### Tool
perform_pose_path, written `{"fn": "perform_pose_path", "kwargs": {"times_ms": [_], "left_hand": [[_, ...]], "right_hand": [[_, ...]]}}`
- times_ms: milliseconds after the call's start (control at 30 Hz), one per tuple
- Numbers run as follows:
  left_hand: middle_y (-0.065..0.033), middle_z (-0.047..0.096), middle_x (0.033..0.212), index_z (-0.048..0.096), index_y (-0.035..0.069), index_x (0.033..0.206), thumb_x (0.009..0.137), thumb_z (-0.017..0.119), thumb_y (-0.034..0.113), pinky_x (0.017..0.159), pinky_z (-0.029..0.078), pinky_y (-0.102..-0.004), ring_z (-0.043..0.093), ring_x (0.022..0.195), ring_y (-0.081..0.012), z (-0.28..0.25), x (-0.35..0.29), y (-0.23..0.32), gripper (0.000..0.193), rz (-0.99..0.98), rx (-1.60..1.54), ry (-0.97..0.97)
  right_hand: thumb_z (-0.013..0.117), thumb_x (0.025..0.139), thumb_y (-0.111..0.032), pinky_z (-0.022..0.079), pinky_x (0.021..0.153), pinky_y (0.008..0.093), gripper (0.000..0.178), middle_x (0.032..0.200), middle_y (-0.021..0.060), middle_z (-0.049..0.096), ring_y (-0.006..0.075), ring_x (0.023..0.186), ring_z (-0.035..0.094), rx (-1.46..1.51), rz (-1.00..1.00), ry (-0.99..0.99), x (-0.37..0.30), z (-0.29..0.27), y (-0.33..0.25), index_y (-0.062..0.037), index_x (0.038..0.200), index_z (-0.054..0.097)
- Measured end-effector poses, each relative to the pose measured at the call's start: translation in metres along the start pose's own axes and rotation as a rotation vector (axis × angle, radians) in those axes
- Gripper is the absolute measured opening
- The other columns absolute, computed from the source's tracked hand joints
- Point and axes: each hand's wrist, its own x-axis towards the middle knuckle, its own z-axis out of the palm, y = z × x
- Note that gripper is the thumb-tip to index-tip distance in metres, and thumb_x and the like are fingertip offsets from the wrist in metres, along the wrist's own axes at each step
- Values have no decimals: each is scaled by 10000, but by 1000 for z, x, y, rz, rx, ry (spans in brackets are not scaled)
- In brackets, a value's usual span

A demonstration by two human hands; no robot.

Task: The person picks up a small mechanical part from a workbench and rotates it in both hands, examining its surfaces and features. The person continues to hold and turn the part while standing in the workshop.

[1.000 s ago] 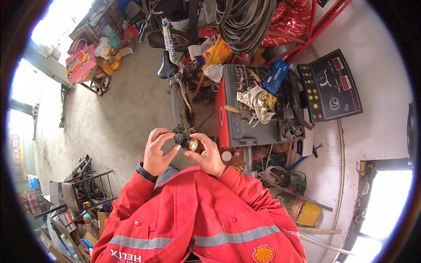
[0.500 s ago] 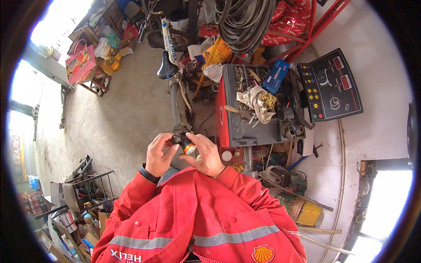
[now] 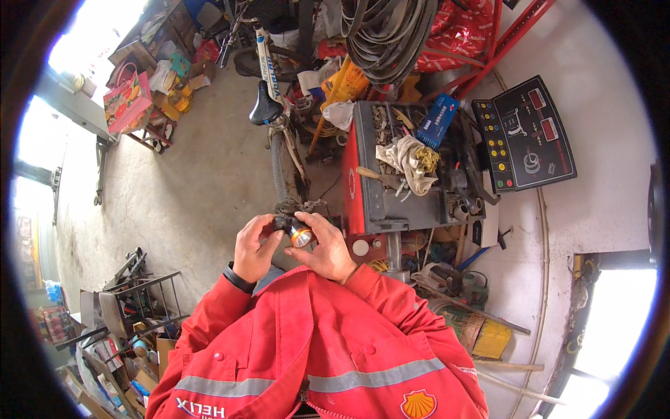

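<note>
A small headlamp [image 3: 301, 238] with a black body, an orange ring and a shiny lens is held between both hands in front of my chest. My left hand [image 3: 254, 248] pinches the black part on its left side with thumb and fingertips. On the other side, my right hand [image 3: 326, 246] holds the lamp head, its thumb below the ring and its fingers above. Dark, strap-like material shows just beyond the fingertips, partly hidden. Its lens is turned up towards me.
Straight ahead stands a bicycle with a black saddle [image 3: 266, 105]. To the right, a red and grey tool cabinet [image 3: 354, 174] carries a rag [image 3: 405, 162] and a blue box [image 3: 437, 122]. A black control panel [image 3: 525, 136] leans by the wall. Metal frames and boxes clutter the lower left.
The headlamp has turned slightly, so its lens faces me more. Both hands keep their hold and have barely shifted.
</note>
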Motion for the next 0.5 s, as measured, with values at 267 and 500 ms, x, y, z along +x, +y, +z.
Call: {"fn": "perform_pose_path", "kwargs": {"times_ms": [267, 500], "left_hand": [[-118, 716, 1025, 674, -35, 1251, 1006, 747, 33, 806, 575, -320, 697, 864, -184, 4, -4, -5, 265, -9, -12, -1], [-74, 731, 1018, 675, -47, 1262, 1047, 735, 66, 823, 567, -294, 682, 900, -122, 9, -10, -16, 250, -121, -76, -25]], "right_hand": [[971, 831, -188, 607, 797, 367, 727, 1164, 169, 692, 272, 919, 741, -24, 67, -50, -4, -4, -2, -1, 1432, 607], [946, 833, -247, 595, 816, 426, 696, 1097, 186, 688, 378, 924, 722, 23, 90, -11, -4, 0, 2, 8, 1395, 625]]}}
